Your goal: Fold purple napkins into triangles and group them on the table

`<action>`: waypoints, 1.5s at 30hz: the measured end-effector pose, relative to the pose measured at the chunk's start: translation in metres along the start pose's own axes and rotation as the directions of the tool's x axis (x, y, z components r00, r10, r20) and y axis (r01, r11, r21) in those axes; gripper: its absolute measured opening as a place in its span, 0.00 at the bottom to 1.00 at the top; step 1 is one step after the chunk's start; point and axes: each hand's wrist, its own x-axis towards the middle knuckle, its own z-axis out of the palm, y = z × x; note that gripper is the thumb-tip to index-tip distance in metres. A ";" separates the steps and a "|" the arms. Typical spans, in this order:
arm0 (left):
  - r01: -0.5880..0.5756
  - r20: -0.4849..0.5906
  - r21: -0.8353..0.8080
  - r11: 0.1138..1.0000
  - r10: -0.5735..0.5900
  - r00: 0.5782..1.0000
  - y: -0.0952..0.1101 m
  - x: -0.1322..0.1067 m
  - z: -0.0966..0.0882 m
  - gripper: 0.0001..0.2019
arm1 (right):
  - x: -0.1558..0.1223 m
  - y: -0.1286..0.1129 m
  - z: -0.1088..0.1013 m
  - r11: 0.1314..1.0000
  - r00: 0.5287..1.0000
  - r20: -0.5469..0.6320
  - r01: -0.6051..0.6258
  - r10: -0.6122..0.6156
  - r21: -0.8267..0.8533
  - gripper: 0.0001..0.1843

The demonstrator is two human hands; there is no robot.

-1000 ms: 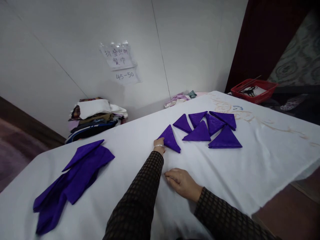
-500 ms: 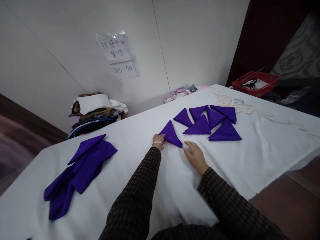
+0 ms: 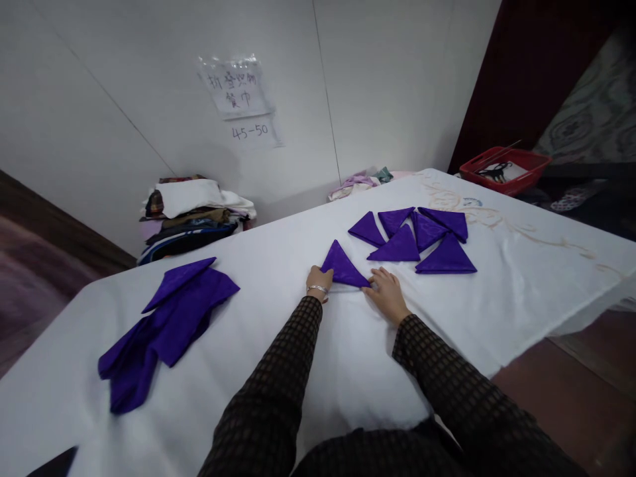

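Note:
A purple napkin (image 3: 342, 267) folded into a triangle lies in front of me, its peak pointing away. My left hand (image 3: 319, 279), with a bracelet at the wrist, pinches its left corner. At the right corner my right hand (image 3: 387, 293) has closed its thumb and fingers on the tip. Just beyond and to the right sit several more folded purple triangles, among them a near one (image 3: 397, 245) and a far right one (image 3: 447, 256). Over on the left is a loose pile of purple napkins (image 3: 173, 318), partly crumpled.
White cloth (image 3: 517, 291) with tan embroidery covers the table. Behind its far edge stands a stack of folded clothes (image 3: 193, 215); a red basket (image 3: 527, 173) holding hangers is at the far right. Paper signs (image 3: 243, 99) hang on the wall. A dark corner of something (image 3: 54, 462) shows at lower left.
My right hand has moved in and taken hold of the napkin's right corner. The triangle has turned slightly, its near edge now more level. The camera view has shifted a little.

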 end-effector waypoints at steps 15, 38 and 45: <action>-0.697 0.085 0.441 0.566 0.747 0.660 -0.004 -0.031 0.006 0.18 | 0.000 -0.003 -0.001 0.999 1.000 0.015 0.019 -0.019 -0.031 0.13; -0.864 0.435 0.353 0.359 0.754 0.492 -0.005 -0.015 0.033 0.22 | 0.004 0.003 0.010 0.994 0.993 -0.072 0.094 -0.098 -0.054 0.20; -0.870 0.440 0.350 0.348 0.759 0.480 -0.005 -0.017 0.026 0.25 | 0.003 -0.002 0.006 0.996 0.995 0.035 0.090 -0.090 -0.017 0.18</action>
